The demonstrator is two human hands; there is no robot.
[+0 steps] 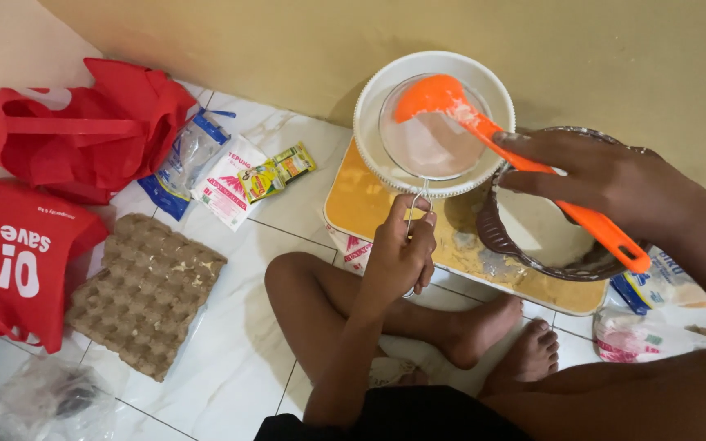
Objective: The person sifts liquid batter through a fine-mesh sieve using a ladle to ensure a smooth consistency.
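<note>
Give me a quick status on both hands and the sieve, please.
Left hand grips sieve handle over white bowl. Right hand holds orange ladle, scoop in sieve. Nothing obstructing.

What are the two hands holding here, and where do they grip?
The left hand grips the round wire sieve by its thin metal handle; the right hand holds the orange plastic ladle along its handle.

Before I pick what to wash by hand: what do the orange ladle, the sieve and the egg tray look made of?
Orange ladle: likely plastic, smooth, uniformly bright colour. Sieve: apparently metal, thin wire handle and fine see-through mesh. Egg tray: moulded paper pulp, matte grey-brown, rough dimpled surface.
</note>
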